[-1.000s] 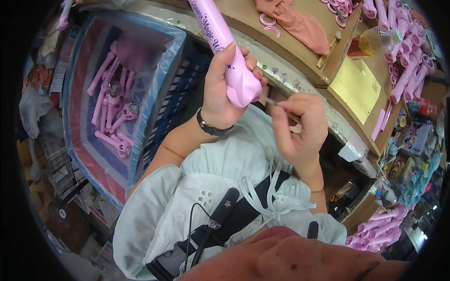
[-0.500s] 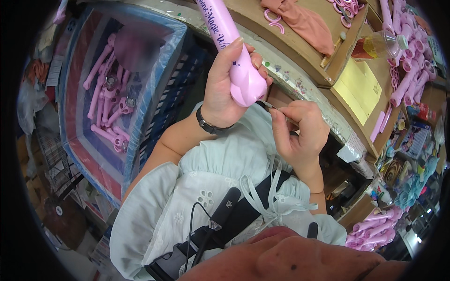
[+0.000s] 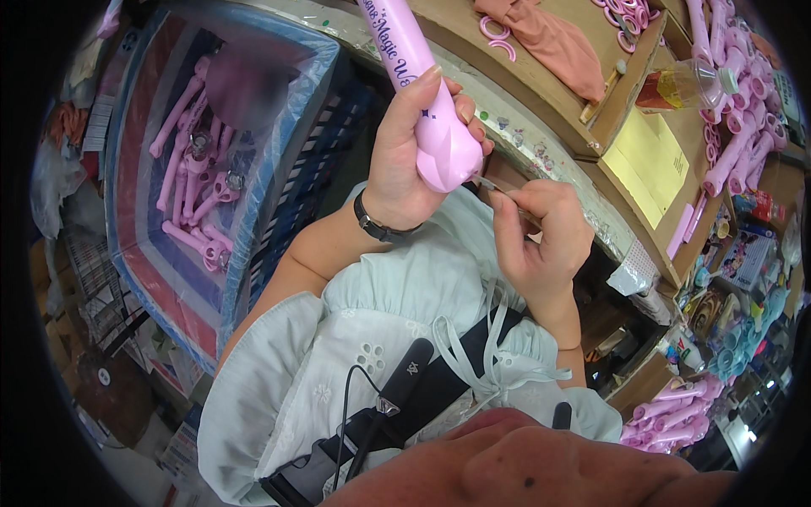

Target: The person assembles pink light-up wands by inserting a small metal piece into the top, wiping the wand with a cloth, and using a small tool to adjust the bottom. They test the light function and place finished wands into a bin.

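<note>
Head view: your L hand (image 3: pixel 397 165) is closed round a thick pink tube (image 3: pixel 441 139), thumb over the near face, fingers wrapped round the far side. Tube's up off the bench (image 3: pixel 559 171), in front of your chest, rounded end angled down toward your R hand (image 3: pixel 549 226). Prob. held so b/c it bares that end & keeps the long part out of the way. R hand pinches a thin tool (image 3: pixel 489 184) btwn thumb & forefinger, other fingers curled; short grip near the tip likely = finer control. Tip's at or just beside the rounded end; can't tell if touching or inside. Lined basket (image 3: pixel 272 182) w/ slim pink pieces (image 3: pixel 196 173) sits on your L, prob. for easy reach.

Vs 1 sec ago: L hand + tube a bit further R in view, same grip; R pinch unchanged. Background shifted too, so maybe partly head motion. Vs half-sec ago: near identical, tho tool shaft looks paler now.
</note>
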A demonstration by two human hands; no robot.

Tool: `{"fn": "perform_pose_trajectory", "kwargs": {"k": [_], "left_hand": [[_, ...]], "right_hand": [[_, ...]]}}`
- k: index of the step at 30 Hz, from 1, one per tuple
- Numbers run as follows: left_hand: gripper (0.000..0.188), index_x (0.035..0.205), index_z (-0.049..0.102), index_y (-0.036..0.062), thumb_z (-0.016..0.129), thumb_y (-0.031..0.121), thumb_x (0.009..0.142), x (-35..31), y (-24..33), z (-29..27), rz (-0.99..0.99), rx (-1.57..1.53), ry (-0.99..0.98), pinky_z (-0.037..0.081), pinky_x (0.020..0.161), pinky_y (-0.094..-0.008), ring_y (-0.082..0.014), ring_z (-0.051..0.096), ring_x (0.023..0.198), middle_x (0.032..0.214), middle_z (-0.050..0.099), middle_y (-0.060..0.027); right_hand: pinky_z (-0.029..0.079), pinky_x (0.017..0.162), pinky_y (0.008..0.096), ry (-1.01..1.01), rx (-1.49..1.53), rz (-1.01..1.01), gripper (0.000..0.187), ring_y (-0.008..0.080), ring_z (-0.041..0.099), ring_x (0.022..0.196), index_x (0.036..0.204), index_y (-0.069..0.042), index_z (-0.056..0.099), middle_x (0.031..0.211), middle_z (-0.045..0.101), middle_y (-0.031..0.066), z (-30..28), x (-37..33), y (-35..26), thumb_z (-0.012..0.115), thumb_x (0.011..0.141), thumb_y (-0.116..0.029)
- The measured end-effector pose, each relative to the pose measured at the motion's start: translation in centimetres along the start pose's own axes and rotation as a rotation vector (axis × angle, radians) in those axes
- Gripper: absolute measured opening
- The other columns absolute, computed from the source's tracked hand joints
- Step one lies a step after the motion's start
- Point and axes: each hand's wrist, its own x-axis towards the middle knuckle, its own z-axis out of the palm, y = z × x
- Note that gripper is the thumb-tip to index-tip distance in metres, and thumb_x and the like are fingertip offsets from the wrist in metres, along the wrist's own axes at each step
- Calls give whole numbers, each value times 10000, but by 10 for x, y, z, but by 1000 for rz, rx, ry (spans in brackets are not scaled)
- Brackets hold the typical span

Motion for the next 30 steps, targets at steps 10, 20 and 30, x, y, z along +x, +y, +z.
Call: {"fn": "perform_pose_trajectory", "kwargs": {"k": [10, 20, 30], "left_hand": [[295, 942, 493, 98, 578, 372, 873, -1, 1, 1, 8, 22, 10, 516, 601, -326, -174, 607, 678, 749, 548, -30], [312, 947, 489, 96, 578, 385, 871, -1, 1, 1, 8, 28, 10, 512, 578, -321, -178, 608, 684, 759, 547, -33], [304, 953, 494, 80, 578, 363, 877, -1, 1, -1, 3, -10, -19, 531, 656, -329, -170, 597, 691, 761, 547, -41]], "right_hand": [[369, 405, 254, 10, 40, -21, 238, 152, 479, 483, 793, -56, 571, 712, 579, 55, 2, 0, 3, 777, 674, -56], [371, 407, 254, 22, 47, -20, 246, 154, 483, 489, 795, -51, 566, 706, 579, 59, 4, -1, 2, 780, 673, -55], [360, 396, 244, 28, 103, -64, 233, 139, 462, 459, 793, -52, 576, 720, 579, 61, 5, -1, 4, 779, 678, -55]]}}
